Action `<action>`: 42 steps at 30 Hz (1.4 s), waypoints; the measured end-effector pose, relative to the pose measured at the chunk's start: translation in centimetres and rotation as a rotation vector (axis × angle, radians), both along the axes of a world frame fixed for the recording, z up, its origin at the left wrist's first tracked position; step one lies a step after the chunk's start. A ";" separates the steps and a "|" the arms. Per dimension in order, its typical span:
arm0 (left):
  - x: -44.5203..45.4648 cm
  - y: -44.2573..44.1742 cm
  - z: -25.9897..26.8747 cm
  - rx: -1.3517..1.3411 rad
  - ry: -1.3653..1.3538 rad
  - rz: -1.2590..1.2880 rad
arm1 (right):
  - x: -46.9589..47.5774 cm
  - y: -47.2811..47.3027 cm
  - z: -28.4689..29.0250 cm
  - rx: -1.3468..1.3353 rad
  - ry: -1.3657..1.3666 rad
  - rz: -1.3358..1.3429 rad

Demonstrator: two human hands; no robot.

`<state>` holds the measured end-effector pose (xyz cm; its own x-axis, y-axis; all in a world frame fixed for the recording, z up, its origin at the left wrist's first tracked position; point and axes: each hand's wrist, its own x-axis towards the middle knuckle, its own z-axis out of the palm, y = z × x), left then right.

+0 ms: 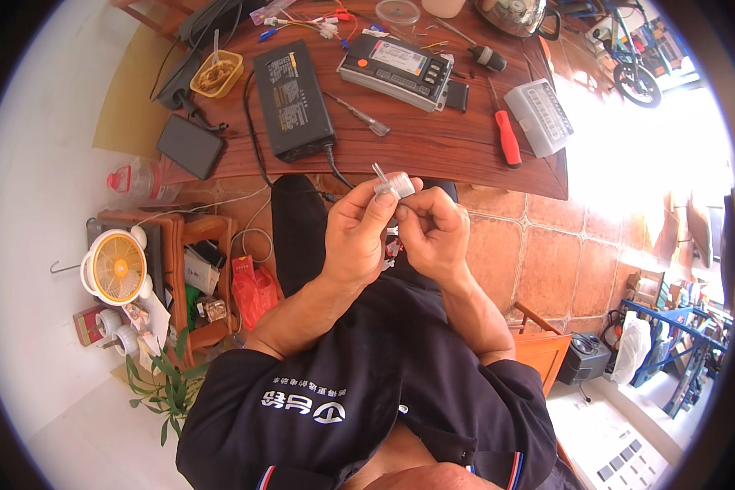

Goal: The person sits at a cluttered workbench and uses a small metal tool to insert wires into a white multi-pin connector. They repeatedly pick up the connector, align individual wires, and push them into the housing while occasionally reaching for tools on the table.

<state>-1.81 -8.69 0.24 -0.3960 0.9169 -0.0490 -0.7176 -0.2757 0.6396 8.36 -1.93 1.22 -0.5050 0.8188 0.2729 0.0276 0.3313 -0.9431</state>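
My left hand [356,236] grips a ribbed, whitish plastic connector [398,185] between thumb and fingers, above my lap. Two thin clear prongs [380,171] stick out past its upper left end. Curled close beside it is my right hand [435,233], its thumb and forefinger pinched at the connector's lower edge; whatever lies between those fingertips is hidden. Partly covered by my hands, small red and white wire ends [393,248] show below. Just beyond, on the wooden table, lie a black power adapter [295,101] and a clear-handled screwdriver [361,115].
A metal-cased controller [398,67], red-handled screwdriver [507,138], clear plastic box [539,116], black flat box [190,147] and yellow food tub [217,75] occupy the wooden table [404,150]. Loose wires [318,24] lie at its far side. A small fan [118,266] stands at left.
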 end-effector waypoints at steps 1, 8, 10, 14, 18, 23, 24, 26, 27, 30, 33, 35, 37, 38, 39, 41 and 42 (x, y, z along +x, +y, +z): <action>0.0 0.0 0.1 -0.002 0.001 -0.002 | 0.0 0.1 0.0 0.024 0.002 0.004; -0.1 -0.2 0.1 0.013 -0.025 -0.023 | 0.4 0.2 -0.1 0.065 -0.022 0.020; -0.2 0.0 0.0 0.016 -0.017 -0.030 | 0.4 0.0 -0.3 0.045 -0.024 0.002; -0.2 -0.1 -0.2 -0.004 -0.011 -0.044 | 0.0 -0.4 -0.8 0.025 0.019 -0.043; -0.2 -0.3 -0.4 0.008 -0.009 -0.038 | -0.3 -0.6 -0.8 -0.012 0.048 -0.048; -0.1 -0.3 -0.4 -0.005 -0.008 -0.014 | -0.6 -0.6 -0.5 -0.019 0.030 -0.056; -0.1 -0.3 -0.4 -0.004 -0.010 -0.009 | -0.7 -0.6 -0.4 -0.043 0.032 -0.052; -0.1 -0.3 -0.3 -0.002 -0.012 -0.004 | -0.7 -0.6 -0.4 -0.004 0.020 -0.056; -0.2 -0.3 -0.3 -0.002 -0.024 -0.007 | -0.8 -0.5 -0.4 0.015 0.014 -0.058; -0.4 -0.3 -0.1 -0.003 -0.040 -0.015 | -0.6 -0.4 -0.3 -0.043 0.005 -0.020; -0.3 -0.3 0.1 -0.010 -0.026 0.000 | -0.4 -0.2 -0.3 0.064 -0.032 -0.019; -0.3 -0.2 0.2 -0.015 -0.022 0.000 | -0.3 0.0 -0.4 0.077 -0.012 -0.009; -0.2 -0.3 0.3 -0.014 -0.017 0.002 | -0.2 -0.1 -0.5 0.060 -0.006 -0.004; -0.1 -0.3 0.2 -0.012 -0.016 0.002 | -0.2 -0.2 -0.6 0.037 -0.010 -0.003; -0.1 -0.4 0.2 -0.009 -0.004 -0.004 | -0.1 -0.3 -0.7 0.015 -0.015 -0.003; -0.1 -0.5 0.1 -0.002 0.021 -0.013 | -0.3 -0.7 -0.9 -0.001 0.046 -0.036; -0.2 -0.5 0.0 -0.016 0.032 -0.013 | -0.4 -0.8 -0.9 -0.010 0.077 -0.049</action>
<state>-2.06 -9.17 0.22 -0.3860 0.9211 -0.0508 -0.6998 -0.2565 0.6667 7.98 -2.74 0.31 -0.4420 0.8449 0.3013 -0.0291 0.3222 -0.9462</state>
